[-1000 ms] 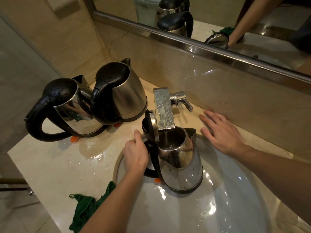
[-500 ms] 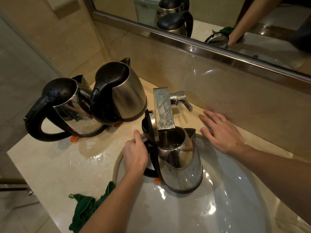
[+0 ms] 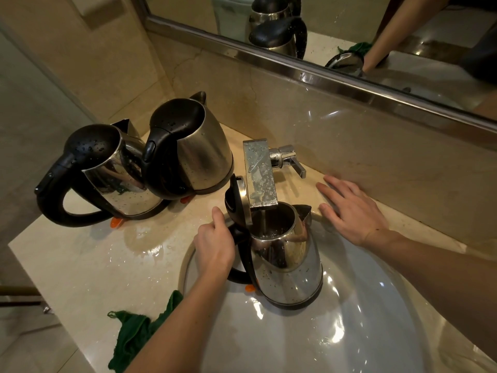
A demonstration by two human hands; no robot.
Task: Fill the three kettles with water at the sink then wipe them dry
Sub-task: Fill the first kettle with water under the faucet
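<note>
Head view. Directly beneath the outlet of the chrome box-shaped faucet (image 3: 259, 173): the open stainless-steel kettle with black handle and flip lid (image 3: 290, 267), upright in the white round basin (image 3: 363, 319), lid swung up just left of the faucet. Whether resting on the basin slope or held just off it, cannot tell. Thin dark line from outlet into the mouth, probably running water; level inside too dim to read.

Left hand (image 3: 215, 243) in front and to the left of the faucet, clenched round the kettle's handle, thumb up beside the lid hinge. Right hand (image 3: 352, 211) to the right of the faucet, flat and spread on the beige marble surface (image 3: 80, 265), grasping nothing, clear of kettle and faucet.

Deciding relation: kettle body immediately right of the left hand, long axis vertical, handle-to-spout line running left to right under the faucet. Short chrome lever (image 3: 290, 160) on the faucet's right side, nearer the right hand than the left. Judged the natural hand for shutting off, leaving the left to lift the kettle out.

Left of the faucet, on the surface: closed steel kettle nearest the faucet (image 3: 193, 149), then closed steel kettle farther left (image 3: 115, 173). Side by side, beaded with drops, apparently not yet wiped. Well in front and left of the faucet, at the surface's edge: crumpled dark green cloth (image 3: 134, 335).
</note>
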